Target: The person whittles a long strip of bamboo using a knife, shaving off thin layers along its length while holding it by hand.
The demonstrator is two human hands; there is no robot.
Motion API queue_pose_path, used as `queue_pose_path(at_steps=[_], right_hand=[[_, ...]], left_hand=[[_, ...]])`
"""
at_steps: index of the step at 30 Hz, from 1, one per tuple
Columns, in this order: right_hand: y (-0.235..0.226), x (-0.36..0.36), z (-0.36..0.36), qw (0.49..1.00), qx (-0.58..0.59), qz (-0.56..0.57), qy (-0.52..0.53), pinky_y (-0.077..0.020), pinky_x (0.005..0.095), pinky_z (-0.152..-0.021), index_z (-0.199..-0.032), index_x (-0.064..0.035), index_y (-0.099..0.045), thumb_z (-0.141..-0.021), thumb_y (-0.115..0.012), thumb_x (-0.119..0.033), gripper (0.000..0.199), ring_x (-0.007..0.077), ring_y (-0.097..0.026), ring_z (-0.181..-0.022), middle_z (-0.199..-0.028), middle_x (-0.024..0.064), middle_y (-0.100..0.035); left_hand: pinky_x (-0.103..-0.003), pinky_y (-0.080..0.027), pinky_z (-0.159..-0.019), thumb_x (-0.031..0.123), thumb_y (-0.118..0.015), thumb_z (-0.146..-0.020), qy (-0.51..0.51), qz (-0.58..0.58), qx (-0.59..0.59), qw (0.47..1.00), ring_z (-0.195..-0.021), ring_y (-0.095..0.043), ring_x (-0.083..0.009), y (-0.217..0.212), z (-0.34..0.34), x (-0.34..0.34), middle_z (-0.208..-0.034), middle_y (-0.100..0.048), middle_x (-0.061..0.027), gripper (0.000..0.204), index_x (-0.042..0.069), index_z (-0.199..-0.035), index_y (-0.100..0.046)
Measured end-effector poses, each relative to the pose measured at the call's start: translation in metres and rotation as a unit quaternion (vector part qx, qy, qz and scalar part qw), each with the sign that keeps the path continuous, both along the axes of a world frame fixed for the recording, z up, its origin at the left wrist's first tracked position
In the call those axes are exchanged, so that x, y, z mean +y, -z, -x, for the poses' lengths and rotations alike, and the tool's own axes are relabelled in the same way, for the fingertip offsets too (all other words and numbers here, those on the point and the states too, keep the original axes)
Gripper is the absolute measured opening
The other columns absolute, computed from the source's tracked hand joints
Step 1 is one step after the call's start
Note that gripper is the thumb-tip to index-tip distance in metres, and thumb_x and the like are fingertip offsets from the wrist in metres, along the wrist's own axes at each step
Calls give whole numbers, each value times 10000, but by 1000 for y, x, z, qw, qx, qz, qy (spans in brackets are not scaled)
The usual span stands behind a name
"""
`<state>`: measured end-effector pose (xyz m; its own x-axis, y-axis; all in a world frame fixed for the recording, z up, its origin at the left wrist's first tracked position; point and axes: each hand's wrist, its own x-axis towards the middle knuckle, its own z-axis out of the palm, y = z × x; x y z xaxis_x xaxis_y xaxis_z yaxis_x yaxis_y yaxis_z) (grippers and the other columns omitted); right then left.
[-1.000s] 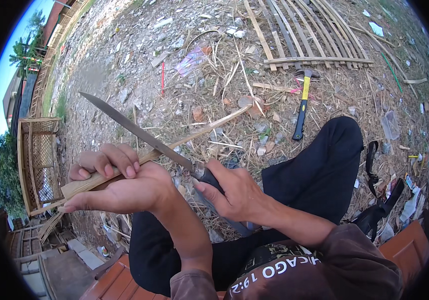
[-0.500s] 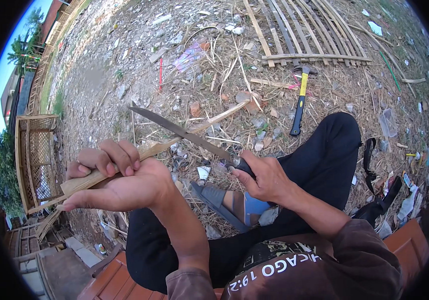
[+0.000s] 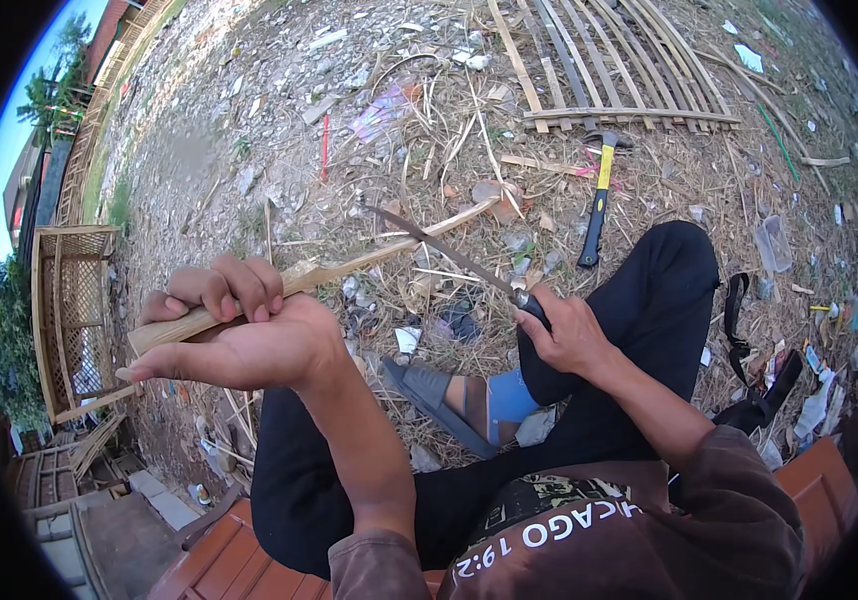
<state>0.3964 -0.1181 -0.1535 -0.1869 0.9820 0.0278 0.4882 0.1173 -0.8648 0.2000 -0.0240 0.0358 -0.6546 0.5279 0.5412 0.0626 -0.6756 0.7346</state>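
My left hand (image 3: 259, 340) is palm up, its fingers curled over the thick end of a pale wooden stick (image 3: 349, 266). The thumb lies stretched out along the near side. From the hand the stick slants away to the right, narrowing to a thin end over the littered ground. My right hand (image 3: 577, 338) is closed round the dark handle of a long knife (image 3: 474, 265). Its blade points up and left and crosses the thin part of the stick, seemingly against it.
On the ground beyond my bent knee lies a yellow-and-black hammer (image 3: 601, 200). A slatted wooden frame (image 3: 639, 118) lies at the far right, and a lattice panel (image 3: 74, 320) stands at the left. Wood shavings and rubble surround my sandalled foot (image 3: 439, 400).
My right hand and the knife have moved right, so the blade crosses the stick farther toward its thin end. My left hand has risen slightly, still holding the stick.
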Motion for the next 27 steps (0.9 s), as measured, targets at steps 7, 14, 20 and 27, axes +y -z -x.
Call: queue_pose_path(at_steps=[7, 14, 20, 27], right_hand=[[-8, 2, 6, 999, -1, 32, 8, -453, 508, -528, -920, -24, -520, -921, -582, -314, 297, 437, -592, -563, -561, 209, -561], [-79, 41, 52, 994, 76, -54, -54, -451, 477, -520, -947, -13, -509, -924, -594, -290, 291, 420, -597, -563, -588, 203, -568], [-22, 64, 36, 999, 24, -23, -34, -475, 511, -531, -941, -31, -517, -909, -591, -345, 324, 436, -601, -559, -583, 215, -583], [31, 57, 5, 998, -57, 20, 5, -453, 508, -553, -944, -45, -539, -941, -554, -343, 298, 427, -597, -584, -590, 196, -575]], left_hand=[[-195, -162, -347, 735, -330, -892, -4, -17, -1, 1000, -426, -214, -57, 1, 3, 12, -611, -280, 25, 595, 146, -838, -389], [-185, -149, -348, 744, -339, -885, -1, -22, 19, 1000, -428, -201, -54, 2, -18, -6, -602, -282, 26, 609, 139, -843, -389], [-198, -138, -352, 757, -352, -874, -22, -2, 31, 999, -429, -205, -60, 1, -7, -3, -600, -293, 26, 623, 138, -816, -402], [-218, -132, -370, 769, -353, -864, -56, 16, 32, 998, -431, -211, -72, 0, 0, 5, -606, -312, 14, 659, 118, -785, -419]])
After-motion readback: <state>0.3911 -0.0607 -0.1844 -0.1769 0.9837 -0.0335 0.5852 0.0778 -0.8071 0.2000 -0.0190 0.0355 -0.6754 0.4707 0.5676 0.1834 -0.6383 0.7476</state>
